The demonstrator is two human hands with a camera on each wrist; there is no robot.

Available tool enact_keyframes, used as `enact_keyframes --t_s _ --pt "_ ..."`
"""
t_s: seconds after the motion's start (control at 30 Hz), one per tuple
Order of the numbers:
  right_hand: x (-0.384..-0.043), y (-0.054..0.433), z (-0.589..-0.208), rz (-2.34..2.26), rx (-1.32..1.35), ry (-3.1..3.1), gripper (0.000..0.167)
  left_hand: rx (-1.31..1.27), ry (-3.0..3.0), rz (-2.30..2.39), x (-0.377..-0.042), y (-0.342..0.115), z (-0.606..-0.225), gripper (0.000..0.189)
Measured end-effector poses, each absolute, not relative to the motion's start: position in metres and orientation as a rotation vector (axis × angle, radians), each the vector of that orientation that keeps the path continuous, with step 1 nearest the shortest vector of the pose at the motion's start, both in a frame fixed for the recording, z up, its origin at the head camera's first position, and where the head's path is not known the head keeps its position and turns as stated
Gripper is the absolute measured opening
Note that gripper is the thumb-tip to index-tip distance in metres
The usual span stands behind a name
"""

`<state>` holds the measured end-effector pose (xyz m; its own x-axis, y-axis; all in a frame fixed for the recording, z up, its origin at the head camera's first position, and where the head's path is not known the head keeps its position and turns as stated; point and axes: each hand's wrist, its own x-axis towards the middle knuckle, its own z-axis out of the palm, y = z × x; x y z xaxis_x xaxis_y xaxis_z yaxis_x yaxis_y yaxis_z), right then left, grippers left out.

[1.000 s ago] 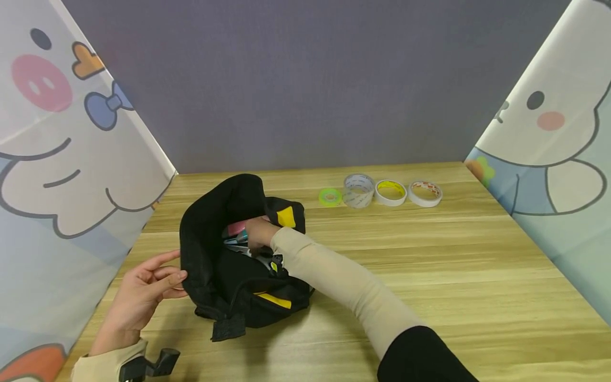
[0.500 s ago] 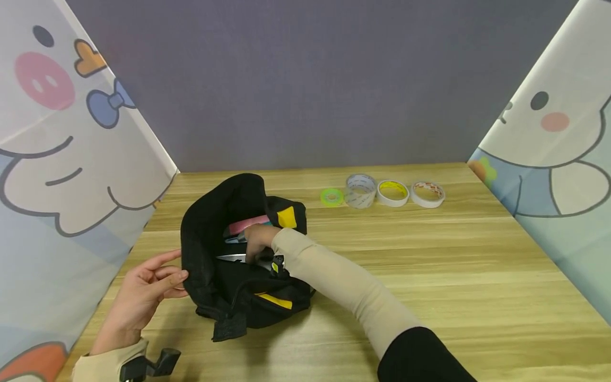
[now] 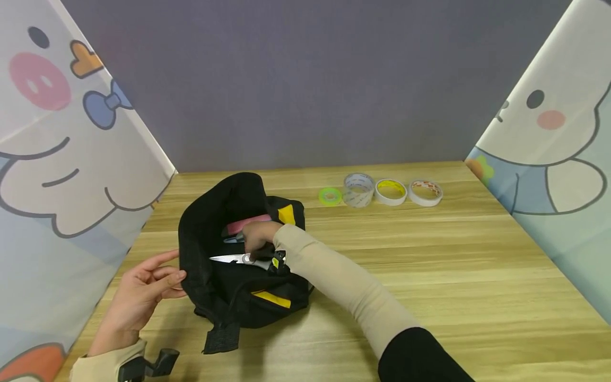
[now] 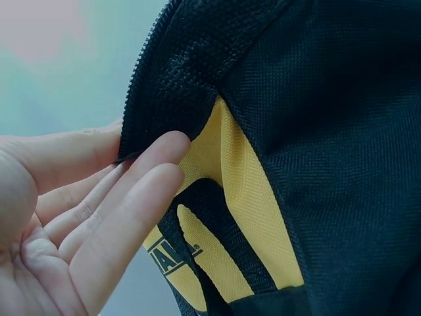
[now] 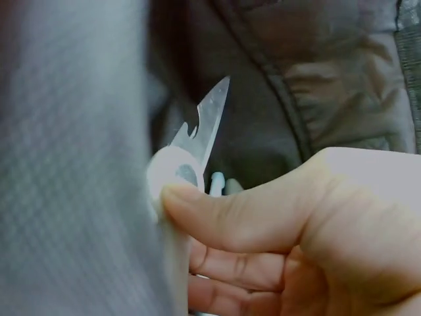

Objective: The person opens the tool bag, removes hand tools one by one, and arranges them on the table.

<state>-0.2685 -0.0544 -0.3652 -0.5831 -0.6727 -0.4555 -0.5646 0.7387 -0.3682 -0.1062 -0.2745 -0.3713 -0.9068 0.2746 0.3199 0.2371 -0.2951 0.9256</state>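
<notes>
A black fabric tool bag (image 3: pixel 193 249) with yellow patches stands gaping on the wooden table. My left hand (image 3: pixel 140 294) pinches its zipped edge (image 4: pixel 154 85) between thumb and fingers. Inside the bag, my right hand (image 3: pixel 260 235) grips a pair of scissors (image 3: pixel 229 259), blades pointing left in the head view. The right wrist view has the thumb pressed on the scissors' pale pivot (image 5: pixel 174 172), below a notched blade (image 5: pixel 214 118). Much of the handles is hidden by the hand and bag. Beyond the hand lie a pink item (image 3: pixel 245 224) and a grey-blue tool (image 3: pixel 234 239), partly covered.
Along the table's back stand a green tape roll (image 3: pixel 330 196), a clear tape roll (image 3: pixel 359 197), a white roll with a yellow core (image 3: pixel 391 199) and another white roll (image 3: pixel 426 200). A grey panel (image 3: pixel 315 85) rises behind, with printed cartoon panels at both sides.
My right hand has taken hold of the scissors, and their blades have come into fuller view, pointing left. More of the pink item shows. My left hand stays on the bag's edge.
</notes>
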Motion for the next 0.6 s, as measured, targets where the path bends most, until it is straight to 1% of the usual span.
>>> enact_keyframes --t_s 0.13,0.2,0.43,0.5,0.6 --pt "-0.27 -0.049 -0.359 -0.301 -0.959 2.264 0.038 0.657 1.871 2.399 -0.106 -0.275 -0.371 0.052" --pt "-0.27 -0.045 -0.354 -0.345 -0.981 2.224 0.034 0.65 1.887 2.393 -0.106 -0.274 -0.37 0.052" --pt "-0.273 -0.032 -0.34 -0.471 -1.04 2.116 0.01 0.66 1.886 2.397 -0.106 -0.273 -0.37 0.052" --pt "-0.274 -0.028 -0.337 -0.507 -1.067 2.107 0.008 0.665 1.889 2.397 -0.106 -0.272 -0.37 0.053" --pt "-0.274 -0.025 -0.332 -0.597 -1.07 2.084 0.008 0.66 1.902 2.396 -0.105 -0.272 -0.371 0.053"
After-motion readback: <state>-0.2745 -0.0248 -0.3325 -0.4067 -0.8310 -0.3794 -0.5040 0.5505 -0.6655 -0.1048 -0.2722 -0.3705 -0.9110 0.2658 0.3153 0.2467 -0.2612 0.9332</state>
